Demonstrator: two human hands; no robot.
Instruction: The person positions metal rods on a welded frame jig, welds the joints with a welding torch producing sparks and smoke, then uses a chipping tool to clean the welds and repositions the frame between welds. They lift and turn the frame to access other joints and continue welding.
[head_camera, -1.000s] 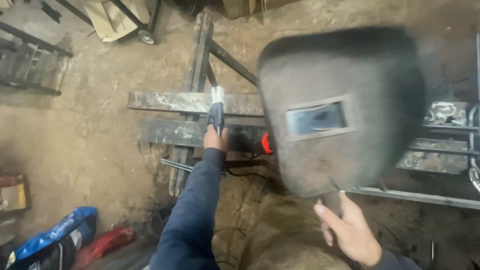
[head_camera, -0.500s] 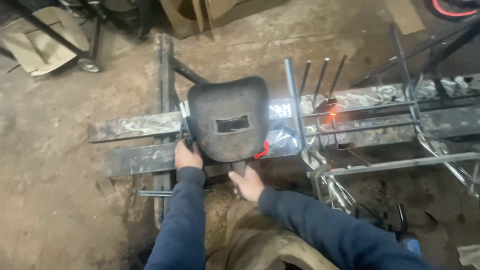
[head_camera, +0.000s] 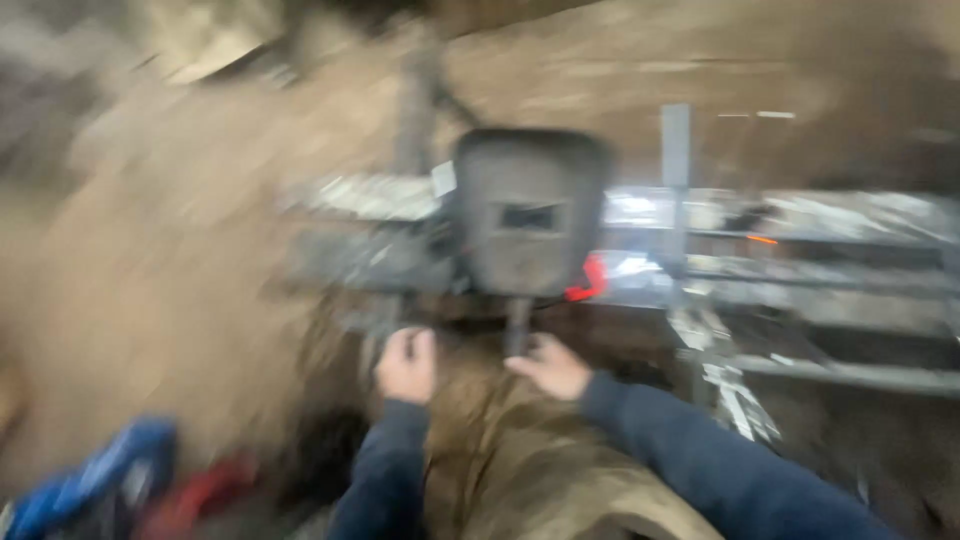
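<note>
From the head camera, everything is smeared by motion, so only the bigger shapes read. A grey hand-held welding shield (head_camera: 528, 212) with a small dark viewing window stands upright in the middle of the view, its thin handle (head_camera: 517, 325) dropping straight down from the lower edge. The right hand (head_camera: 550, 367) sits at the foot of that handle, fingers curled loosely; it looks to be touching or just holding the handle's end, though the blur keeps me from saying how firmly. The left hand (head_camera: 406, 365) is closed into a fist just beside it, to the left, and seems to grip something dark and slim that runs up toward the steel; what that is I cannot tell. Both sleeves are dark blue, and tan trousers (head_camera: 520, 460) fill the space beneath them.

Behind the shield lie flat steel bars (head_camera: 380, 262) and a welded metal frame (head_camera: 800, 280) stretching off to the right, with a small red object (head_camera: 588, 280) just at the shield's lower right edge. A blue item (head_camera: 90, 480) and a red one lie on the dirt floor at lower left.

The risk as I see it: the shield hangs from a light fingertip hold, so it could tip or slip onto the steel, and a small orange glow (head_camera: 762, 240) on the frame suggests hot metal near the hands.
</note>
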